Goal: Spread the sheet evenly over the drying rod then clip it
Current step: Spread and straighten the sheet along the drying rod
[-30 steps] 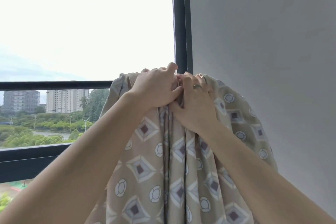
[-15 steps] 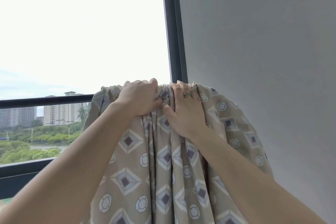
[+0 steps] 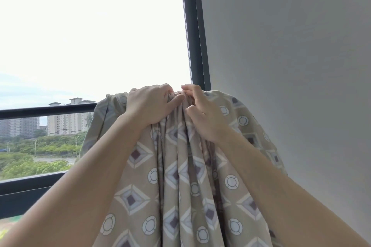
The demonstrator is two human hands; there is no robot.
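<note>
Beige patterned sheet (image 3: 180, 186) hangs bunched over the hidden rod, which I judge runs left-right. My left hand (image 3: 149, 104) and right hand (image 3: 202, 112) both pinch gathered folds at the top, nearly touching; spreading means pulling them apart sideways.

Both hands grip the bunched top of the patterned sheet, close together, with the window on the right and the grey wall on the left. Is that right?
Not quite. The head view shows the window on the left and the grey wall on the right. The rest holds: the left hand and right hand grip the bunched top of the patterned sheet, close together.
</note>
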